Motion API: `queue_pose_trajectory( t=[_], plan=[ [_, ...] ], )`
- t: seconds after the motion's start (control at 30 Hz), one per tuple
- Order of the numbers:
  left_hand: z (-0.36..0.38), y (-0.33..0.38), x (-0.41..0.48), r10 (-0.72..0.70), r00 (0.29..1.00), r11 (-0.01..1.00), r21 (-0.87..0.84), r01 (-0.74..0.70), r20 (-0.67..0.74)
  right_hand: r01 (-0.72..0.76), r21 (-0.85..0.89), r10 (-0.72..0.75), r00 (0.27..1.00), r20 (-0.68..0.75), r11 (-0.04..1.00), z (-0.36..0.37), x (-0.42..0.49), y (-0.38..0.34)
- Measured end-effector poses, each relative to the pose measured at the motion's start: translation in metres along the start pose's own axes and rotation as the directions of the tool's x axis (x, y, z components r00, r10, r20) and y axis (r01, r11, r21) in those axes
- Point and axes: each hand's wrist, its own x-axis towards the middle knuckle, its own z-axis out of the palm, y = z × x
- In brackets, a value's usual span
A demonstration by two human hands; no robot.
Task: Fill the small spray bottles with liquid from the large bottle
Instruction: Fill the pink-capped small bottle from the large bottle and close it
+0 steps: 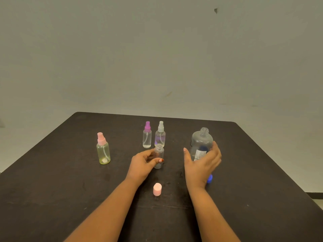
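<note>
While the left hand (pixel 142 164) pinches the open small bottle (pixel 159 150), the right hand (pixel 201 166) grips the large bottle (pixel 201 139).

large bottle (pixel 201 142) | white label (pixel 199 155) | print too small to read
</note>
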Motion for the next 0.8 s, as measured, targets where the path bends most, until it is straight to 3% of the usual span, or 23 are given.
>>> queue_pose_trajectory(
  t=[0.17,0.57,0.8],
  plan=[
    [0.000,-0.003,0.002,-0.036,0.999,0.997,-0.064,0.037,0.011,-0.045,-0.051,0.048,0.997,0.054,0.998,0.000,0.003,0.012],
    [0.002,-0.009,0.009,-0.084,0.996,0.989,-0.120,0.082,-0.014,-0.019,0.033,0.017,0.997,0.081,0.999,-0.005,0.013,0.019],
    [0.002,-0.008,0.010,-0.092,0.996,0.989,-0.113,0.091,-0.004,0.111,0.024,-0.112,0.990,0.086,0.994,-0.007,0.013,0.015]
  ],
)
